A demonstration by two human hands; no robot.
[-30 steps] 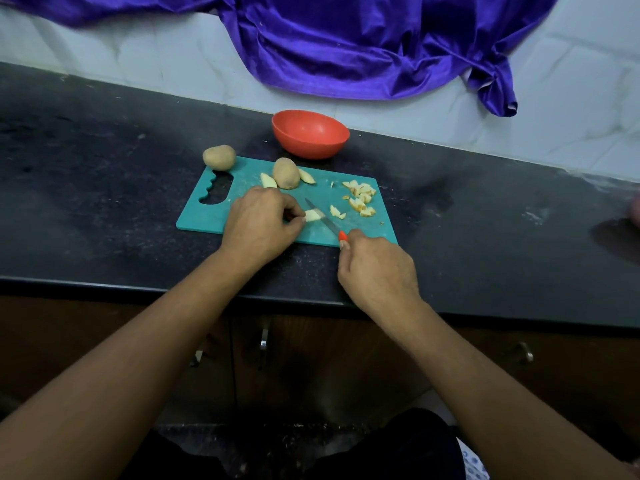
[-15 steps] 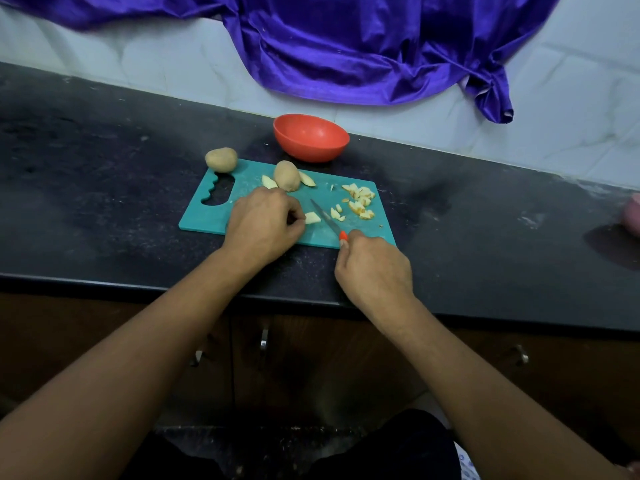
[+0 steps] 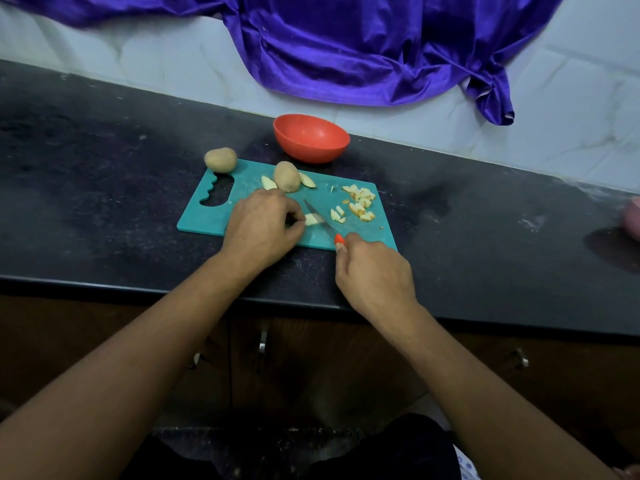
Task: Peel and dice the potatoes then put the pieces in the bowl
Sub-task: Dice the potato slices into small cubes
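Observation:
On the teal cutting board (image 3: 242, 188) my left hand (image 3: 263, 225) pinches a pale potato slice (image 3: 311, 220). My right hand (image 3: 372, 271) grips a knife with an orange handle (image 3: 338, 239); its blade (image 3: 317, 216) lies across that slice. Diced pieces (image 3: 360, 200) are piled on the board's right side. An unpeeled potato (image 3: 286, 176) with two wedges beside it stands at the board's far edge. Another whole potato (image 3: 220, 159) lies at the far left corner. The orange bowl (image 3: 310, 137) behind the board looks empty.
The board lies on a dark stone counter (image 3: 104, 174) whose front edge runs just below my wrists. A purple cloth (image 3: 363, 46) hangs on the tiled wall behind. A pinkish object (image 3: 632, 218) shows at the right edge. Cabinet doors with handles are below.
The knife blade has shifted left onto the slice that my left hand holds. More cut pieces lie to the right of the blade. The camera has tilted slightly.

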